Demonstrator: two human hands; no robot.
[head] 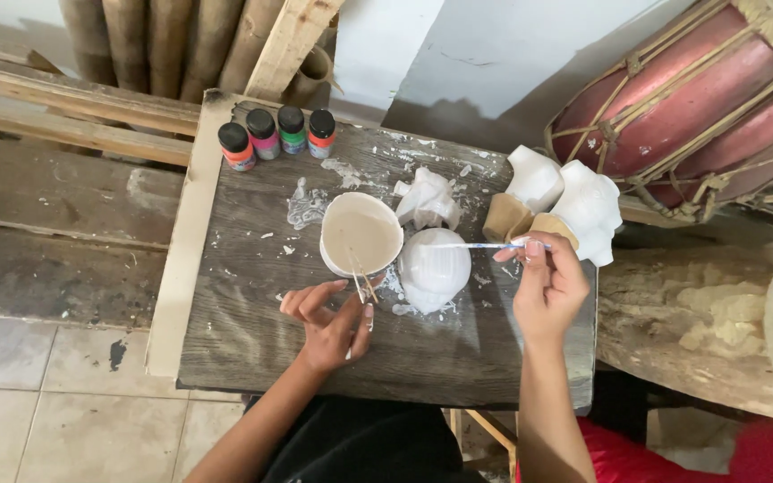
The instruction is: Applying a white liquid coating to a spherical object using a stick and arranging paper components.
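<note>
My right hand (546, 288) holds a thin paintbrush (480, 246) whose tip rests on a rounded white plaster piece (434, 268) lying on the dark wooden board (252, 331). My left hand (331, 320) pinches a thin wooden stick (367, 283) that leans on the rim of a white bowl (360, 235) filled with beige liquid. The bowl stands just left of the plaster piece.
Several small paint bottles (276, 136) line the board's far left corner. A crumpled white lump (427, 200) and two white plaster figures (565, 201) sit at the far right. A red rope-laced drum (686, 98) lies to the right, with wooden planks (55, 197) on the left.
</note>
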